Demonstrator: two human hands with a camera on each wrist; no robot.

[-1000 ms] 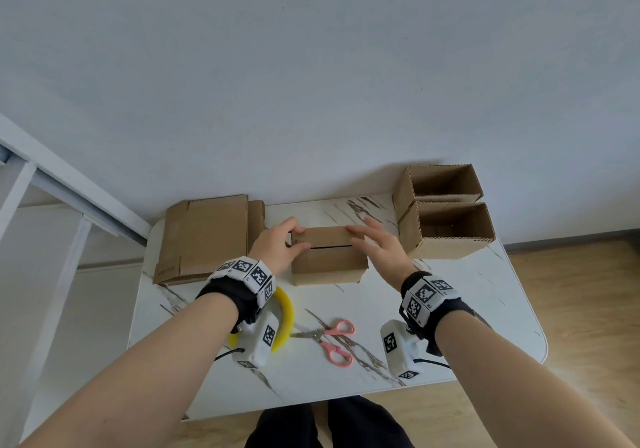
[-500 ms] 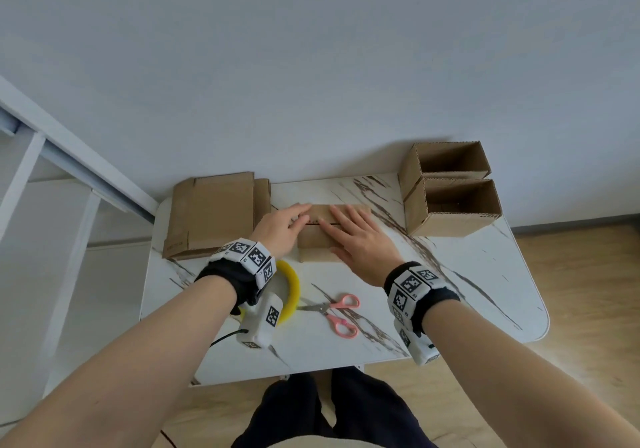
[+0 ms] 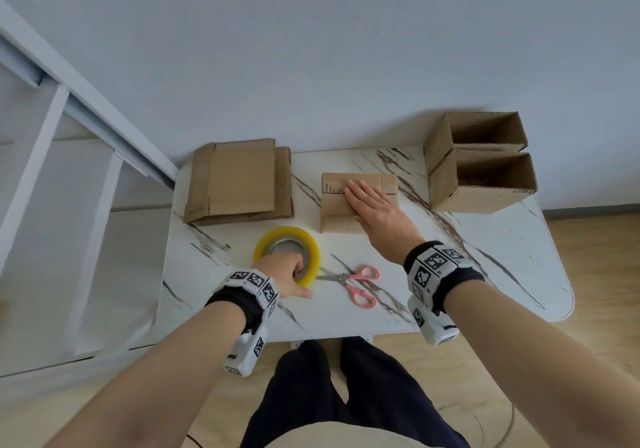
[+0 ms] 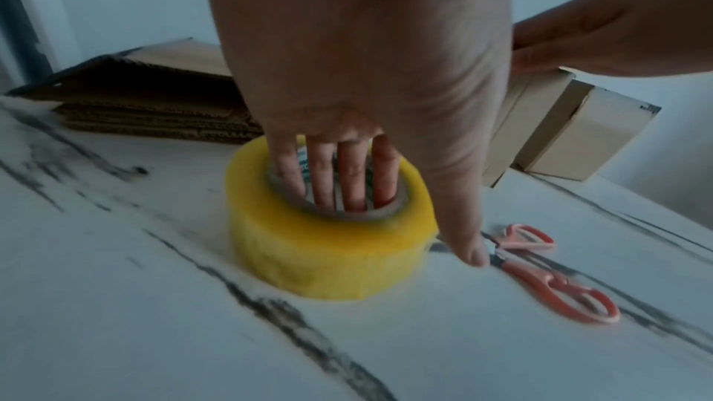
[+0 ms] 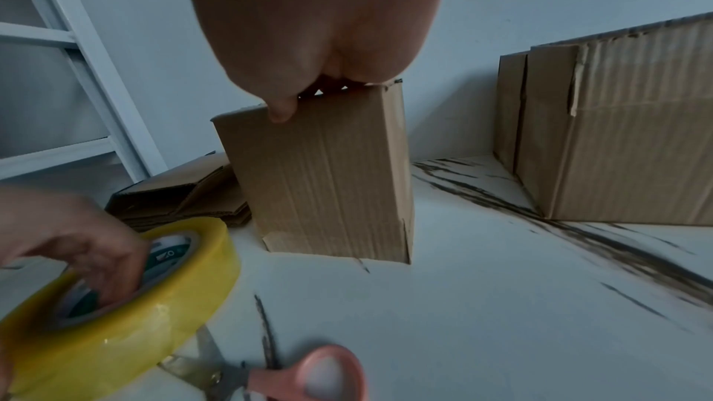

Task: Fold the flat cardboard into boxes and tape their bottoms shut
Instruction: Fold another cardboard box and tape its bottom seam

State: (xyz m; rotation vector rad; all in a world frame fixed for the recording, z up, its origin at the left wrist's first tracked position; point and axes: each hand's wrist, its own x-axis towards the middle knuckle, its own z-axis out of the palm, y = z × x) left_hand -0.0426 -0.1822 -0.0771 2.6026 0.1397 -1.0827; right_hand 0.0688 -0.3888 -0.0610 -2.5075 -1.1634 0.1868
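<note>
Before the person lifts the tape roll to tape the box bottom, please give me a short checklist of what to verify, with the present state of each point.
1. Right hand presses flat on the folded flaps of the box: ok.
2. Flaps closed with no gap at the seam: cannot tell, the hand covers most of it.
3. Left hand has fingers inside the core of the tape roll, thumb outside: ok.
4. Free tape end found: cannot tell.
5. Scissors lie in reach beside the roll: ok.
6. The thumb tip is very near the scissor blades in the left wrist view: cannot tell whether it touches.

Head overhead; wrist views near table [image 3: 398,312]
</note>
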